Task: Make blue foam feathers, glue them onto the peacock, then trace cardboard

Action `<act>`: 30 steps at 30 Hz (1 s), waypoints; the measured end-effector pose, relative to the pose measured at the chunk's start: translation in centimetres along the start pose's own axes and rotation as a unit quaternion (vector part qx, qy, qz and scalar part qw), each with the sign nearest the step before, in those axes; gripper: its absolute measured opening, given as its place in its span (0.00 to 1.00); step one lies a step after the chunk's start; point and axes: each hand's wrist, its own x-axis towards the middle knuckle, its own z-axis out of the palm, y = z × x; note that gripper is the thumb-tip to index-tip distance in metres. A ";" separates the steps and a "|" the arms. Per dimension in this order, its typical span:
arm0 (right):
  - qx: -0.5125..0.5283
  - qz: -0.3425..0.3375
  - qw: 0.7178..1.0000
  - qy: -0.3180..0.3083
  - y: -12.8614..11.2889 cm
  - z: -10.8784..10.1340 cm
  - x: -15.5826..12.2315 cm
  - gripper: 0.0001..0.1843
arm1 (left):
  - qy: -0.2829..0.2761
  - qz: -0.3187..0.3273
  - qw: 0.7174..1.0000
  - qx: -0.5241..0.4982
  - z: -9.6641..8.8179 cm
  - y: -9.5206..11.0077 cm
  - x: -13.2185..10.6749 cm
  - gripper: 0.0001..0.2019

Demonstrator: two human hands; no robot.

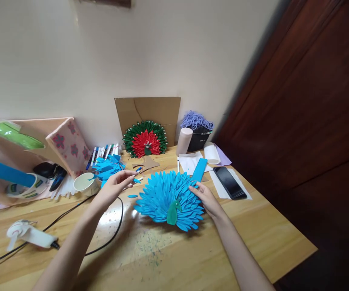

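A blue paper peacock fan [165, 198] with a green bird body [173, 212] lies on the wooden table [168, 258]. My right hand [204, 198] rests on the fan's right edge, fingers curled on the blue feathers beside a blue paper strip [200, 169]. My left hand [116, 185] hovers left of the fan, fingertips pinching a small blue-and-white piece [138, 171] that looks like a pen or feather. A loose blue feather piece [132, 196] lies just below it.
A red-and-green peacock fan [146, 139] leans on cardboard [148, 111] at the wall. Markers [103, 152], a pile of blue cut feathers [108, 165], a white cup [85, 184], a glue gun [30, 235] with black cable, a phone [229, 182], paper rolls [184, 141] and purple yarn [196, 120] surround the work.
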 end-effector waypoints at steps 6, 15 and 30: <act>-0.095 -0.032 0.995 -0.023 -0.1 1.7 -1.2 0.18 | 0.045 0.068 0.997 0.008 1.8 -0.7 -0.2 0.16; -0.165 -0.072 0.984 -0.006 -0.2 3.2 -2.8 0.14 | 0.056 0.130 0.989 0.032 3.0 0.6 -2.2 0.11; -0.194 -0.072 0.978 -0.018 -0.1 3.8 -3.3 0.13 | -0.039 0.123 0.990 0.059 3.6 0.6 -2.7 0.12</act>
